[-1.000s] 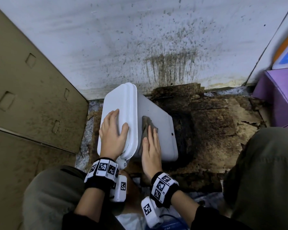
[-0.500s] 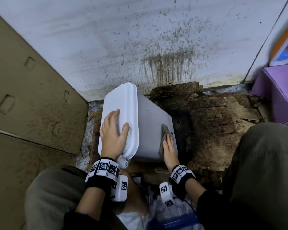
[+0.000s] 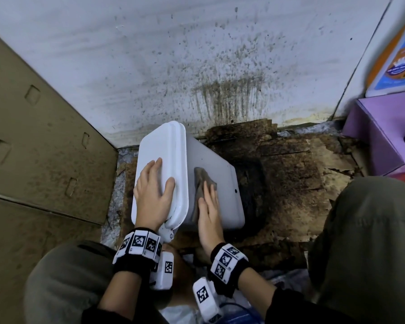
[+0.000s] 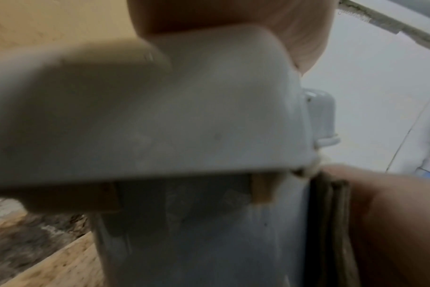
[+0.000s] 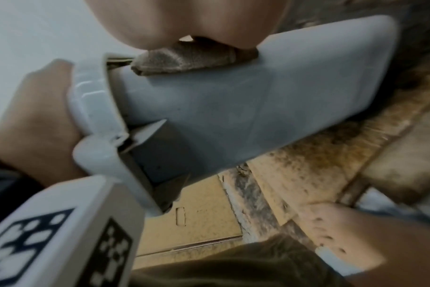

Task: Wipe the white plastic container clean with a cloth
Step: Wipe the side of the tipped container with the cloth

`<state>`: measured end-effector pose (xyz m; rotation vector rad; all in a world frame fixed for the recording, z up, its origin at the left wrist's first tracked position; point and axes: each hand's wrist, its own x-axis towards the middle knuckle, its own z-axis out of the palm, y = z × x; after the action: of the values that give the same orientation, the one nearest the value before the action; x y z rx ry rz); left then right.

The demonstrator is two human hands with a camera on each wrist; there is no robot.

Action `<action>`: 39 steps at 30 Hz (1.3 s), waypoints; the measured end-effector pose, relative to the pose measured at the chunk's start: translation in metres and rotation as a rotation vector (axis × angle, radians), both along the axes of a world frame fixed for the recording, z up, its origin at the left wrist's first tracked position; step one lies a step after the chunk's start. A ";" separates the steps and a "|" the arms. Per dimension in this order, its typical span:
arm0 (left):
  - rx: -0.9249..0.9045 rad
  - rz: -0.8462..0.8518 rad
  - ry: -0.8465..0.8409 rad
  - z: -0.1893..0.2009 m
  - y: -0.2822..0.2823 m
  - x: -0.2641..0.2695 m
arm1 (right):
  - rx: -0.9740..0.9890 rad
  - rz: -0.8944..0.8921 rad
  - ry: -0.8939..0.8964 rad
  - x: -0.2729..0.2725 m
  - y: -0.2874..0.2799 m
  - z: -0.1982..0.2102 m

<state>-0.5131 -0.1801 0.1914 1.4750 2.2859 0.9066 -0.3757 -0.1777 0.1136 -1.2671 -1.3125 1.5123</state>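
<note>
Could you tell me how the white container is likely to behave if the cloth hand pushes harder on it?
The container lies tipped on its side on rough cardboard, so it would probably rock or slide without the left hand bracing its lid. Its smooth plastic wall looks slippery. The cloth is floppy and may bunch under the right hand.

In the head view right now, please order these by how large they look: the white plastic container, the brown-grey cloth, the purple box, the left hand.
1. White plastic container
2. Purple box, though the frame edge cuts it off, so unsure
3. Left hand
4. Brown-grey cloth, partly hidden under the right hand
</note>
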 end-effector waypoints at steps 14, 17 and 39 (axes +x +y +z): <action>0.009 -0.002 -0.024 0.004 -0.003 -0.004 | 0.206 0.421 -0.170 -0.009 0.093 0.015; 0.012 -0.008 -0.020 0.004 -0.003 -0.007 | 0.177 0.431 -0.200 -0.002 0.104 -0.004; 0.043 -0.049 -0.039 0.002 -0.003 -0.017 | -0.134 0.249 -0.362 0.023 0.134 -0.061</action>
<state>-0.5299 -0.1829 0.1931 1.5105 2.2057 0.9670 -0.3531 -0.0435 0.0527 -1.5648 -1.6751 1.6135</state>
